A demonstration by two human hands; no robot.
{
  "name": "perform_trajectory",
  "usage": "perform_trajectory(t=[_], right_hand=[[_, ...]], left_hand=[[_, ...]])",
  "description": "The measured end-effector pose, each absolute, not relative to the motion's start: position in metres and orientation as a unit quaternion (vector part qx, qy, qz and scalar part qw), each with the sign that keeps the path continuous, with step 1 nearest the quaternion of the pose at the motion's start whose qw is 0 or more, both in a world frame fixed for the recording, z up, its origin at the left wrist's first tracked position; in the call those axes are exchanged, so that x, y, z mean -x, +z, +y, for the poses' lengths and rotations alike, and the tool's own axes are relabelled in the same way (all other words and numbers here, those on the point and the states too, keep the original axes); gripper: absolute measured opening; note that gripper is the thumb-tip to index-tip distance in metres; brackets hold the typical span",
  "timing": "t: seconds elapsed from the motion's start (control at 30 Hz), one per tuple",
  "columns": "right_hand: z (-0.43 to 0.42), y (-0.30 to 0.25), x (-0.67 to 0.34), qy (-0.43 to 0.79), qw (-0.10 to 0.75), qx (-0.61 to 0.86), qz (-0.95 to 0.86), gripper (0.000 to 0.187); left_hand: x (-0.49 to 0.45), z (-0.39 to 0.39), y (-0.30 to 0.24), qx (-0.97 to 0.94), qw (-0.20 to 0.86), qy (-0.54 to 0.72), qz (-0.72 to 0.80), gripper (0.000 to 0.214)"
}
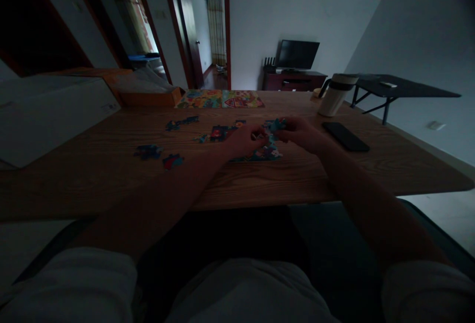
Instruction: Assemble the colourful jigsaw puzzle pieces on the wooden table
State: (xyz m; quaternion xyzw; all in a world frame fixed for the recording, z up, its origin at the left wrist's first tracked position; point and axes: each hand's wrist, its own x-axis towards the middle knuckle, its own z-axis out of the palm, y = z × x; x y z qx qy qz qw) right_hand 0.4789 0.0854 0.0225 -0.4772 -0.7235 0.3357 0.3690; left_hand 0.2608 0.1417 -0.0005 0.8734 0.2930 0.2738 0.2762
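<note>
A partly joined jigsaw puzzle lies on the wooden table in front of me, its near edge showing flowers. Over its left part rests my left hand, fingers curled together; what they hold, if anything, is hidden. My right hand pinches a teal puzzle piece at the puzzle's upper right side. Left of my hands lie a dark piece with a red patch, a red and blue piece, dark blue pieces and more pieces farther back. The dim light blurs their pictures.
A colourful picture sheet lies at the table's far edge. To the left stand a white box and an orange box with clear plastic. A black phone and a white mug with a dark handle are on the right.
</note>
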Motion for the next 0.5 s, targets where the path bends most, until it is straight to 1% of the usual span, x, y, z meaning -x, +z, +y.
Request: perform_trajectory(t=[0.07, 0.13, 0.17, 0.23, 0.3, 0.37, 0.43, 0.5], right_hand=[[0.086, 0.023, -0.488, 0.342, 0.388, 0.484, -0.706, 0.042], [0.089, 0.023, -0.5, 0.34, 0.381, 0.514, -0.689, 0.048], [0.091, 0.022, -0.506, 0.335, 0.359, 0.537, -0.685, 0.051], [0.095, 0.02, -0.517, 0.313, 0.286, 0.586, -0.691, 0.054], [0.1, 0.017, -0.525, 0.277, 0.208, 0.614, -0.709, 0.053], [0.105, 0.013, -0.529, 0.246, 0.151, 0.616, -0.733, 0.051], [0.109, 0.009, -0.53, 0.232, 0.126, 0.605, -0.751, 0.05], [0.112, 0.004, -0.53, 0.227, 0.119, 0.601, -0.758, 0.049]], left_hand=[[-0.26, 0.143, 0.0, -0.87, 0.255, 0.288, 0.308, 0.023], [-0.257, 0.145, 0.001, -0.866, 0.236, 0.301, 0.322, 0.024], [-0.256, 0.146, 0.002, -0.864, 0.228, 0.307, 0.329, 0.024], [-0.253, 0.149, 0.003, -0.862, 0.215, 0.309, 0.339, 0.024], [-0.251, 0.152, 0.004, -0.864, 0.202, 0.307, 0.345, 0.024], [-0.25, 0.153, 0.004, -0.867, 0.195, 0.301, 0.345, 0.024], [-0.25, 0.153, 0.003, -0.869, 0.197, 0.297, 0.342, 0.025], [-0.25, 0.152, 0.003, -0.87, 0.206, 0.293, 0.338, 0.026]])
